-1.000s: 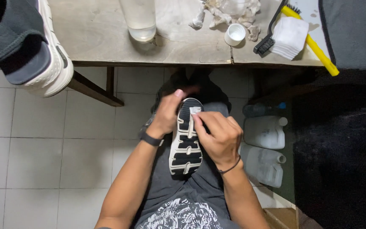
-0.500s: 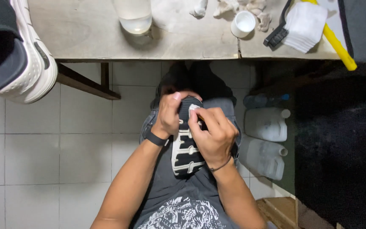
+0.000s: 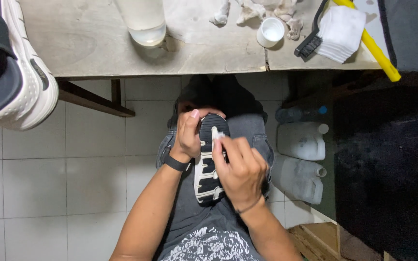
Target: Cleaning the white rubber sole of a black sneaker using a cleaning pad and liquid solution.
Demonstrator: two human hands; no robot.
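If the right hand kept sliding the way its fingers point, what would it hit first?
The right hand points up along the shoe sole, toward its toe. Past that, it would probably meet the left hand's fingers wrapped there, though depth is unclear.

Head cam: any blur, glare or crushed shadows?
Head view: sharp on the left hand, right hand and shoe; table evenly lit, slight sheen, no harsh glare; dark mat at right loses detail in shadow.

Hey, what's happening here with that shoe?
A seated person holds a black shoe with a black-and-white sole sole-up over the lap. The left hand grips its toe end, while the right hand presses a small white wad against the sole. On the pale wooden table sit a white cap and a black brush.
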